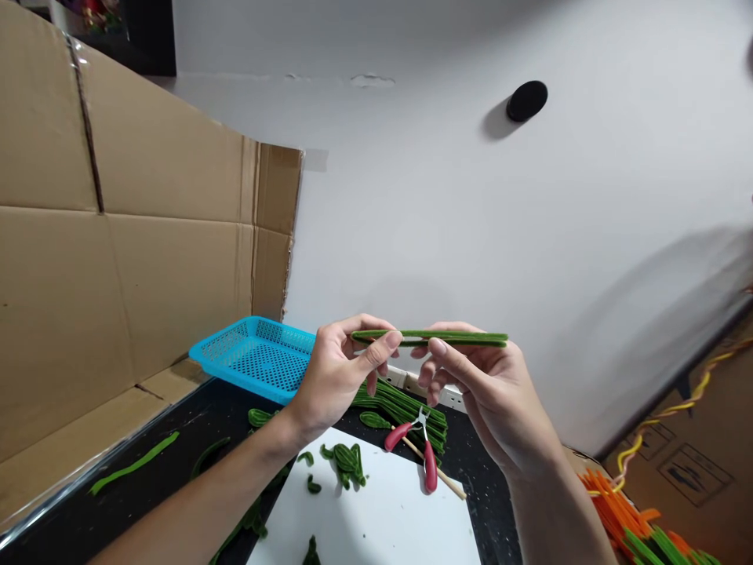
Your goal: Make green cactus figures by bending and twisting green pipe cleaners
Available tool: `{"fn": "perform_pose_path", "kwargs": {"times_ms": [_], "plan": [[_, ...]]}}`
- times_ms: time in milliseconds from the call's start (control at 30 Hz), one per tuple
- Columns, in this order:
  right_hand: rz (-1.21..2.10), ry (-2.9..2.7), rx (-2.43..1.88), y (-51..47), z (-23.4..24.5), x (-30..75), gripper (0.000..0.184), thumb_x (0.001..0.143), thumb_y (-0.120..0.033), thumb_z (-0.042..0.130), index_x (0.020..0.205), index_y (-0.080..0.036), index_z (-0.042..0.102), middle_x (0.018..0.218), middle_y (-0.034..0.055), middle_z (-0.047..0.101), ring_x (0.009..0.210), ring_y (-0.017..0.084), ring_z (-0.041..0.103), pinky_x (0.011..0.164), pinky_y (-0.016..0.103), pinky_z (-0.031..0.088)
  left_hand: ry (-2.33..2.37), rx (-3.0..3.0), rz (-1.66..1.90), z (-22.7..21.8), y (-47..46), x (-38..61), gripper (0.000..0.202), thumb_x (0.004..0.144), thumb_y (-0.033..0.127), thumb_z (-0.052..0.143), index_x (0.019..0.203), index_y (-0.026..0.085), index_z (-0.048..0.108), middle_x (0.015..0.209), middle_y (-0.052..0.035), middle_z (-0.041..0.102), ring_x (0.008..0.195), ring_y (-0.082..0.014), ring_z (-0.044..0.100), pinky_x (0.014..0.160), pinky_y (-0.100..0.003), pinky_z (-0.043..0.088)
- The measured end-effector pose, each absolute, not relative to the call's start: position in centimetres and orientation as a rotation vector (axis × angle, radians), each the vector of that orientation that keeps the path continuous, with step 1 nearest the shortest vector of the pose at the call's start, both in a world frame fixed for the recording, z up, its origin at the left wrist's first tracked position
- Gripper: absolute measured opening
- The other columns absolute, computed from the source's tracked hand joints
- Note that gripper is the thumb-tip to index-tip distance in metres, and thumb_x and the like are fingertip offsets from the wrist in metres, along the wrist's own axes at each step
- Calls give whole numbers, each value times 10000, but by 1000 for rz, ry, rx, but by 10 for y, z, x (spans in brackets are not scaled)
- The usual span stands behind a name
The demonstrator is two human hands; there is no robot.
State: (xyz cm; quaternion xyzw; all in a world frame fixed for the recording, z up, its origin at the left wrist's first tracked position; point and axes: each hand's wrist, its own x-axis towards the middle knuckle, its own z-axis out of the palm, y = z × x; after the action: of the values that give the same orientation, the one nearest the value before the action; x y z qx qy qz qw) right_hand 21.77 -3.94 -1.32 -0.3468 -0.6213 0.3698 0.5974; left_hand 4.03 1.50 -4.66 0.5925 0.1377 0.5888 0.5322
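Both of my hands hold up a green fuzzy pipe cleaner, folded double into a long narrow loop. My left hand pinches its bent end between thumb and fingers. Toward the two loose ends, my right hand grips it with the thumb pressed on the lower strand. Below them, a white board carries a small heap of bent green pipe cleaner pieces. Pliers with red handles lie across its upper right edge, over a thin wooden stick.
Behind the board lies a bundle of green pipe cleaners. A blue perforated basket stands at the back left beside a cardboard wall. One flat green strip rests on the black table. Orange and green pipe cleaners sit at lower right.
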Motion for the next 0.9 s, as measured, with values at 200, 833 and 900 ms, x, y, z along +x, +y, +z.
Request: {"fn": "perform_pose_path", "kwargs": {"times_ms": [200,833,900], "plan": [[742,-1394,-765,-39,-15,218,171,909,-338,845,990,-192,808,809,34,739,535,115,649,500,257,553,342,1372,1336,-45,13,41,290,849,397,878,909,159,723,632,47,561,475,-61,499,386,-153,414],[660,-1351,-889,-38,-11,226,240,853,-399,881,767,-181,827,706,66,747,497,139,639,488,288,552,355,1210,1577,-49,20,41,297,887,433,845,961,165,742,900,-35,751,523,-88,675,333,-150,416],[658,-1344,-887,-38,-11,229,242,851,-394,884,761,-176,826,697,66,744,490,137,634,481,286,545,361,1215,1586,-49,21,39,300,894,445,835,962,167,741,884,-33,748,508,-83,662,332,-154,410]]}}
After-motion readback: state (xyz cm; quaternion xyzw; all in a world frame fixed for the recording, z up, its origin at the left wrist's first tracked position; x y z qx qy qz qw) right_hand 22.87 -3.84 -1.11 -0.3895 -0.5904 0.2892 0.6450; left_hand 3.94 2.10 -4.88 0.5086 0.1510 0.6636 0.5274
